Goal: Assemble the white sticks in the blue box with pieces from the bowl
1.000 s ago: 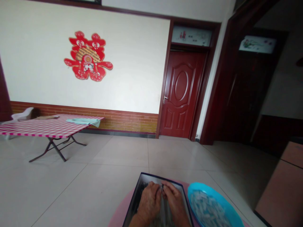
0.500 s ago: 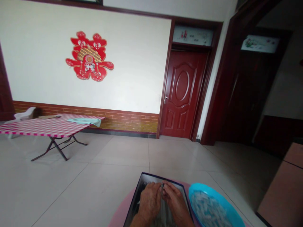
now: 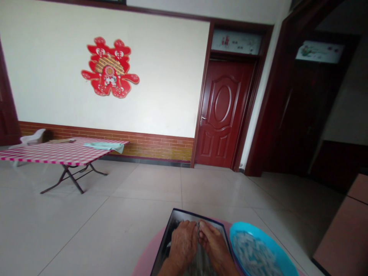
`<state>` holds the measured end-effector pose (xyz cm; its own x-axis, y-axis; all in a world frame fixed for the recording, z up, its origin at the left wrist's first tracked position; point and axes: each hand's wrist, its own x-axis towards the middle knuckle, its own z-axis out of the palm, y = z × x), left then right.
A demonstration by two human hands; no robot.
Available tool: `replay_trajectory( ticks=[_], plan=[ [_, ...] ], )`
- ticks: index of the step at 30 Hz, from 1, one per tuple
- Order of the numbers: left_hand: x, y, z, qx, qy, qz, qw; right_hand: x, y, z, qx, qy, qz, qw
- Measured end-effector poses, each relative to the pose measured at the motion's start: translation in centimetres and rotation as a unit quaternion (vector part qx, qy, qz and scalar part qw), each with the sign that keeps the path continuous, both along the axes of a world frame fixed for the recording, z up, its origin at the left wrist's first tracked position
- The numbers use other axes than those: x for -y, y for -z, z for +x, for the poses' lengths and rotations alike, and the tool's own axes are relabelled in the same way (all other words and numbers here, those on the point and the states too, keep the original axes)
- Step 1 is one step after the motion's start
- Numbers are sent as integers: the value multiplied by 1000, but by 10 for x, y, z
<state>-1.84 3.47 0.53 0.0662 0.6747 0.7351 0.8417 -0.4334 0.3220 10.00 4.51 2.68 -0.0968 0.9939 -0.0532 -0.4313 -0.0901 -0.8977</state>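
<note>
Over a shallow dark-rimmed box (image 3: 167, 234), my left hand (image 3: 183, 242) and my right hand (image 3: 213, 243) meet with their fingertips close together. Both are closed in a pinch at a small greyish piece (image 3: 198, 225), too small and blurred to name. Dark bits lie along the box's left side, and pale, clear-looking strips show between my wrists. Right beside the box stands a bright blue basin (image 3: 236, 227) holding many small whitish, translucent pieces (image 3: 253, 251). My hands hide much of what the box holds.
Box and basin rest on a pink round surface (image 3: 149, 249). A low folding table with a checked cover (image 3: 57, 153) and a pale green cloth (image 3: 105, 146) stands at the left. A brownish cabinet (image 3: 342, 226) is at the right, a red door (image 3: 222, 115) behind.
My right fingertips have shifted slightly, and a little more gap shows between the two hands. The view has moved a touch; box and basin stay in place.
</note>
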Motion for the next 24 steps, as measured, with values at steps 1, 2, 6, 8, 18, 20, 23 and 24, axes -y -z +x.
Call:
replay_trajectory(
  ticks=[1, 2, 6, 8, 18, 20, 23, 24],
  plan=[
    [1, -1, 0, -2, 7, -5, 1000, 0, 1, 0, 7, -3, 8, 1000],
    [1, -3, 0, -4, 15, -14, 1000, -1, 1, 0, 17, -5, 16, 1000],
    [5, -12, 0, -25, 22, -57, 998, -2, 3, -3, 50, 3, 41, 998],
    [7, -17, -1, -43, 13, -78, 996, -3, 4, -4, 51, 16, 41, 998],
    [8, -16, 0, -49, -11, -69, 996, -4, 11, -4, 63, 33, 20, 997],
    [6, -13, -1, -45, -16, -46, 998, -3, 9, -3, 57, 41, 15, 997],
    [4, -10, -2, -40, -22, -18, 999, -3, 6, -2, 71, 39, 26, 996],
    [3, -9, -2, -39, -22, -7, 999, -3, 6, -1, 76, 32, 34, 996]
  ],
)
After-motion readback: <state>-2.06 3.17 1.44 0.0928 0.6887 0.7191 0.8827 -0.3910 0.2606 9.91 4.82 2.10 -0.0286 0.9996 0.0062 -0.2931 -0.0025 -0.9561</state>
